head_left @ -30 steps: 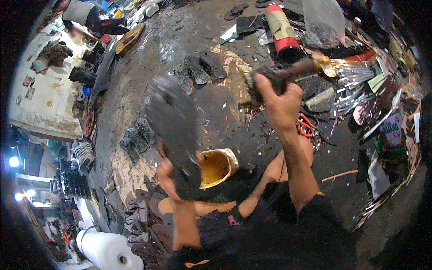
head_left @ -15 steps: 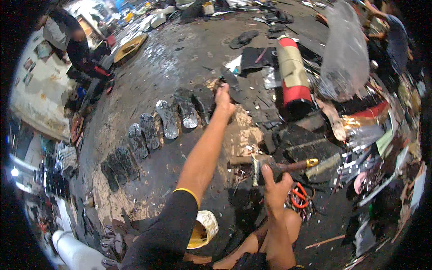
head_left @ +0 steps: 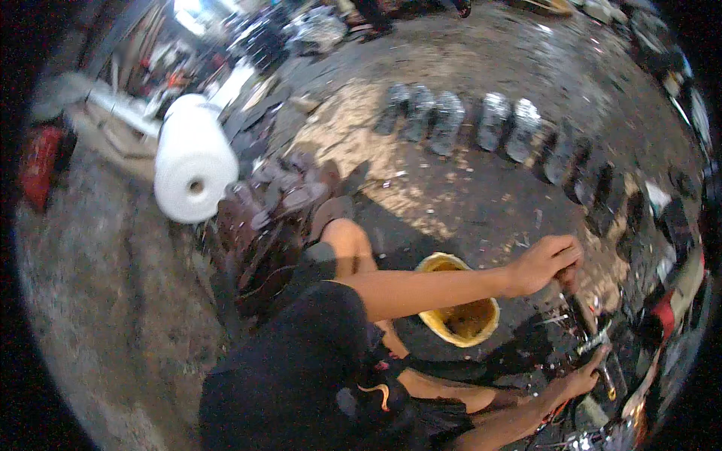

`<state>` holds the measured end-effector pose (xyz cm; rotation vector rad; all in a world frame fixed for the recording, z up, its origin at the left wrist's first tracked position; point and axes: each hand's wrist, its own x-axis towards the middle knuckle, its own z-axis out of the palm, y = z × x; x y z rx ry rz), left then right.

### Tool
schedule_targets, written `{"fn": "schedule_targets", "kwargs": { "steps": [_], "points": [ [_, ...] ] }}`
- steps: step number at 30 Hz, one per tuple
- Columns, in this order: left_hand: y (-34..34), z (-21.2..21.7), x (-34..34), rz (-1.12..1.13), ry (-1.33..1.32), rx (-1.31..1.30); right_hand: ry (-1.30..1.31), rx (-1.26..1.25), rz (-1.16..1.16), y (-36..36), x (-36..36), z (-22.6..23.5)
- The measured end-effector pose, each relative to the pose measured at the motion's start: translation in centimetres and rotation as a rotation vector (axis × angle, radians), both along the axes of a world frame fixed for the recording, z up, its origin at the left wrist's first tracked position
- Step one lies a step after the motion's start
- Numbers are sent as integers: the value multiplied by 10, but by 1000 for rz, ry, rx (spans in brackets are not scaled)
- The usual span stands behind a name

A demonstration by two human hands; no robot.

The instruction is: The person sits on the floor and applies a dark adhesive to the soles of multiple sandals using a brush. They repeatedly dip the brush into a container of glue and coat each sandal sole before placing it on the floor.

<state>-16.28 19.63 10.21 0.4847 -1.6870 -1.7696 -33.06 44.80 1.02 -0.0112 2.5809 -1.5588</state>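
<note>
Handled tool (head_left: 610,382): at lower right, right hand (head_left: 582,381) clamped round it, presumably for control. Left hand (head_left: 546,263): curled, near the tool; blur prevents telling whether it grips anything. Yellow-rimmed pail (head_left: 468,343): open side up, beneath the left forearm (head_left: 432,293), evidently placed for easy reach. Dark shoe soles (head_left: 448,125): set along a curved row on the floor (head_left: 489,197), apparently to keep their faces untouched.

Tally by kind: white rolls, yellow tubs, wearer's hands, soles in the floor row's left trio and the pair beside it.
White roll: 1
Yellow tub: 1
Hands, left hand and right hand: 2
Soles: 5
Total: 9
</note>
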Motion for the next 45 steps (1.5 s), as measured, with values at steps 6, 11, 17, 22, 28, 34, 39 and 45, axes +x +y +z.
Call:
{"fn": "schedule_targets", "kwargs": {
  "steps": [6, 11, 17, 22, 28, 34, 39, 45],
  "points": [
    [-38, 110, 358, 704, -233, -46, -194, -258, -68, -25, -11, -3],
    [-99, 141, 598, 1346, -1072, -397, 5, -159, 274, -49, 53, 80],
    [-125, 38, 628, 950, -1557, -638, 184, 156, 718, -59, 181, 136],
    [-97, 20, 666, 1060, -1670, -699, 289, 390, 1032, -92, 231, 98],
    [-65, 130, 715, 1561, -1442, -797, 676, 372, 1091, -98, 232, 94],
    [51, 121, 569, 913, -244, 97, 33, -140, 396, -44, 172, 83],
    [111, 55, 477, 846, -966, -457, 19, 304, 866, -15, 169, 86],
    [108, 39, 468, 289, -1097, -1019, 218, 500, 803, 6, 175, 102]
  ]
}}
